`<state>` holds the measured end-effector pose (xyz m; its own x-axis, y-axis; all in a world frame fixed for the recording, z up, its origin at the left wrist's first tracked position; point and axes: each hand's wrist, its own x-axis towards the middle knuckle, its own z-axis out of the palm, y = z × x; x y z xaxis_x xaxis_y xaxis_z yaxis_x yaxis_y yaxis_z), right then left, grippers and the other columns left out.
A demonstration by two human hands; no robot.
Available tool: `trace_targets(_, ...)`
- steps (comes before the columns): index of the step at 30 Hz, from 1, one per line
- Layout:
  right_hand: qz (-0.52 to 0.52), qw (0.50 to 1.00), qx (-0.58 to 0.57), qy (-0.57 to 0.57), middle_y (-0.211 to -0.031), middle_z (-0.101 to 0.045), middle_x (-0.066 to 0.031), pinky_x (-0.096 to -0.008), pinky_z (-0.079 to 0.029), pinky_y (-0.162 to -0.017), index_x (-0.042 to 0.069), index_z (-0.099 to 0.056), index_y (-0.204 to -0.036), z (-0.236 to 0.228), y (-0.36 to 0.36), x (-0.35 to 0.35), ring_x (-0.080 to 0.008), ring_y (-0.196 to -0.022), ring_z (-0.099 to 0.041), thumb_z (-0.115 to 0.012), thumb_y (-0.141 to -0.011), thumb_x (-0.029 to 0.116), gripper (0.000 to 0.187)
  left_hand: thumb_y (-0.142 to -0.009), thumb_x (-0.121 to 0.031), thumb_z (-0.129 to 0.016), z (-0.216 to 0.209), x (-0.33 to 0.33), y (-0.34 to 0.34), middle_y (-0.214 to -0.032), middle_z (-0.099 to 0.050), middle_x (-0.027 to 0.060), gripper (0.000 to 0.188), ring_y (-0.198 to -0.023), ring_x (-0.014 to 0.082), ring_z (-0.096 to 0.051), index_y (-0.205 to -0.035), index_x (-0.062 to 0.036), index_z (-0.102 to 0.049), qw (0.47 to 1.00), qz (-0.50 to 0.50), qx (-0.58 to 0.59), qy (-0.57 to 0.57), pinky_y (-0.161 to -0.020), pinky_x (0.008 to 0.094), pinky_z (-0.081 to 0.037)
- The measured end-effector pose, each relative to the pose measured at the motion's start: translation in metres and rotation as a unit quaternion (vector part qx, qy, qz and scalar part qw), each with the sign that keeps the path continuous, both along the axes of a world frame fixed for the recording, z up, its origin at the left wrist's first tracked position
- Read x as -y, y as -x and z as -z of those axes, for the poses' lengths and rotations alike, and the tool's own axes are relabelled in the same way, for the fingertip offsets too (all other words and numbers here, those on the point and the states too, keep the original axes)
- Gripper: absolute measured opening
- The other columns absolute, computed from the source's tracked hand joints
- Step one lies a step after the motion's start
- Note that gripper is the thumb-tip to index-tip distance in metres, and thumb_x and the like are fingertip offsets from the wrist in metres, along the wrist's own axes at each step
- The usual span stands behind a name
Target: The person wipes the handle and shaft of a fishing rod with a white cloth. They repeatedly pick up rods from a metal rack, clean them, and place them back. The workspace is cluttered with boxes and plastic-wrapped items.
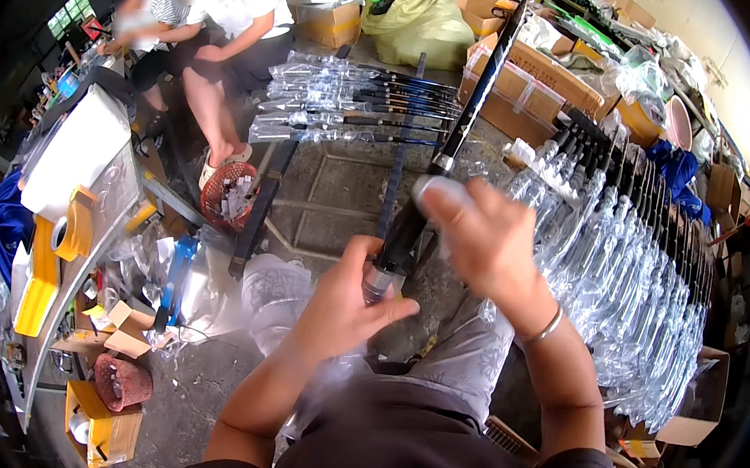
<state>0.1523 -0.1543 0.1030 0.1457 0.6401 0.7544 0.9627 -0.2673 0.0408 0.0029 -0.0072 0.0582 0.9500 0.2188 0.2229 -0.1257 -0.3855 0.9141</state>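
A black fishing rod with silver bands slants up and away in front of my body. Around its lower end, near a clear or silvery section, the fingers of my left hand are wrapped. Higher up and to the right, my right hand is curled beside the rod and smeared by motion. Something small and whitish shows at its fingertips against the rod; its kind is too blurred to tell. A metal bangle circles my right wrist.
Many plastic-sleeved rods lean in a row at right. More sleeved rods lie across a metal rack ahead. At left stand a cluttered table and a red basket. Two people sit at far left.
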Motion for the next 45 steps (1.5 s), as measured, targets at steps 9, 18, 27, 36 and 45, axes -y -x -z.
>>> trace_targets(9, -0.009, 0.999, -0.012, -0.045, -0.064, -0.044, -0.0037, -0.0348, -0.042, -0.040, 0.010, -0.064, -0.108, 0.007, 0.001, -0.004, -0.0204, -0.050, -0.052, -0.064, -0.070, 0.012, 0.038, -0.088, -0.009, -0.062, -0.011, -0.006, 0.000, -0.078, -0.054, 0.0087, 0.035, -0.037, 0.0115, -0.043, -0.115, -0.0003, -0.041, 0.897, 0.138, -0.138, 0.397, -0.036, 0.0244, -0.033)
trace_targets(18, -0.106, 0.994, -0.029, -0.026, -0.063, -0.045, -0.0036, -0.0337, -0.044, -0.041, 0.014, -0.065, -0.106, 0.023, 0.027, -0.005, -0.0200, -0.050, -0.052, -0.067, -0.070, 0.015, 0.036, -0.095, -0.032, -0.059, 0.011, -0.012, 0.006, -0.070, -0.047, 0.0061, 0.045, -0.038, 0.0116, -0.043, -0.116, 0.0057, -0.048, 0.807, 0.235, -0.093, 0.534, -0.033, 0.0236, -0.031)
trace_targets(27, -0.079, 0.995, -0.023, -0.050, -0.064, -0.045, -0.0043, -0.0352, -0.043, -0.041, 0.013, -0.064, -0.110, 0.020, 0.015, 0.003, -0.0218, -0.049, -0.051, -0.066, -0.068, 0.009, 0.042, -0.100, -0.041, -0.048, 0.027, -0.006, 0.016, -0.056, -0.037, -0.0029, 0.045, -0.029, 0.0048, -0.031, -0.113, 0.0026, -0.044, 0.685, 0.280, -0.120, 0.662, -0.029, 0.0215, -0.024)
trace_targets(36, -0.071, 0.989, -0.016, -0.127, -0.062, -0.042, -0.0040, -0.0355, -0.040, -0.040, 0.010, -0.064, -0.109, 0.013, -0.001, -0.004, -0.0216, -0.049, -0.049, -0.066, -0.067, 0.007, 0.042, -0.101, -0.041, -0.046, 0.026, -0.002, 0.012, -0.049, -0.032, -0.0068, 0.044, -0.028, 0.0032, -0.031, -0.110, 0.0012, -0.041, 0.565, 0.380, -0.100, 0.725, -0.027, 0.0193, -0.024)
trace_targets(45, -0.096, 0.991, -0.013, -0.096, -0.062, -0.043, -0.0038, -0.0348, -0.041, -0.040, 0.011, -0.065, -0.110, 0.026, 0.015, 0.002, -0.0203, -0.050, -0.050, -0.066, -0.069, 0.014, 0.042, -0.101, -0.039, -0.048, 0.026, 0.006, 0.014, -0.050, -0.034, -0.0054, 0.042, -0.029, 0.0029, -0.032, -0.107, 0.0019, -0.040, 0.531, 0.400, -0.088, 0.742, -0.027, 0.0192, -0.024)
